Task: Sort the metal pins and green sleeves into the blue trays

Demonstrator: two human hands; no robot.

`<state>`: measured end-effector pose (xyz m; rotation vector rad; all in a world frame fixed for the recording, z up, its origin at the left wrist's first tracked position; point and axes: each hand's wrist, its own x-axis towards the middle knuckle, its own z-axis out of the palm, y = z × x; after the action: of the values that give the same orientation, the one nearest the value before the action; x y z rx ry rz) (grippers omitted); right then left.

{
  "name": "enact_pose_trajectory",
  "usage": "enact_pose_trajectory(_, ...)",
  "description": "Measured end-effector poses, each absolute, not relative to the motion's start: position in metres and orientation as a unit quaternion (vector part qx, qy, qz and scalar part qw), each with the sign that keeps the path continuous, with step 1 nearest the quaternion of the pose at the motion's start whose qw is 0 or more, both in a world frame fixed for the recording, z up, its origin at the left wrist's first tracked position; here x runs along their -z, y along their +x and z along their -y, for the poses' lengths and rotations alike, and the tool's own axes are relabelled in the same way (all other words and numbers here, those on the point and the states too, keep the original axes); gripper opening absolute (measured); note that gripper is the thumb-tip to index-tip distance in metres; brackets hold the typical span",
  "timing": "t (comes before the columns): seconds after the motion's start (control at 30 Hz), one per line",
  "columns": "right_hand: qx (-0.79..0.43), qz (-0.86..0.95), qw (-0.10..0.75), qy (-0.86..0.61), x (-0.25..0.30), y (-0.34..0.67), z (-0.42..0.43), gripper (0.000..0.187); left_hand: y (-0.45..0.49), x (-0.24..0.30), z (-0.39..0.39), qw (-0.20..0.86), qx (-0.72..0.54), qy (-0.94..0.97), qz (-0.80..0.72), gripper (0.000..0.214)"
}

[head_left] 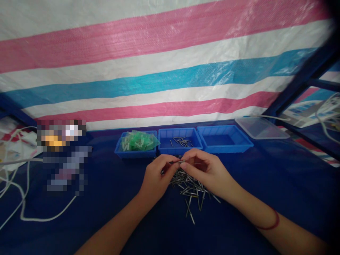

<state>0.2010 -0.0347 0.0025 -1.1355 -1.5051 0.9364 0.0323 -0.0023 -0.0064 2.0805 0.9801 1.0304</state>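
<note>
My left hand and my right hand meet above a loose pile of thin metal pins. Thumb and forefinger of each hand are pinched together around one small metal pin, which lies roughly level between the fingertips. Most of it is covered by the fingers. Part of the pile is hidden behind the hands, and several pins spread toward me. Just beyond the hands is a blue bin with several similar pins inside.
Left of that bin stands another blue bin holding green plastic bags. A third blue bin and a clear lid are at the right. White cables run across the left side. A striped sheet hangs behind.
</note>
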Motion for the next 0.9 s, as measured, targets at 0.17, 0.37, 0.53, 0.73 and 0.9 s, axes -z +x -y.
enact_pose_trajectory(0.17, -0.199, 0.72, 0.456, -0.485, -0.016, 0.208, 0.026, 0.014, 0.028, 0.003, -0.002, 0.25, -0.351, 0.835, -0.341, 0.02)
enact_pose_trajectory(0.37, -0.074, 0.742, 0.452, -0.489, -0.02, 0.207, -0.021, 0.007, 0.011, -0.001, -0.016, 0.176, -0.325, 0.844, -0.388, 0.024)
enact_pose_trajectory(0.53, -0.068, 0.764, 0.393, -0.507, -0.016, 0.204, -0.027, 0.009, 0.005, -0.006, -0.019, 0.136, -0.229, 0.891, -0.368, 0.022)
enact_pose_trajectory(0.73, -0.138, 0.779, 0.388, -0.472, -0.013, 0.21, 0.015, 0.01, -0.008, -0.023, -0.017, 0.113, -0.103, 0.902, -0.405, 0.019)
enact_pose_trajectory(0.9, -0.172, 0.776, 0.387, -0.467, 0.0, 0.213, 0.025, 0.012, -0.02, -0.027, -0.02, 0.154, -0.032, 0.888, -0.432, 0.013)
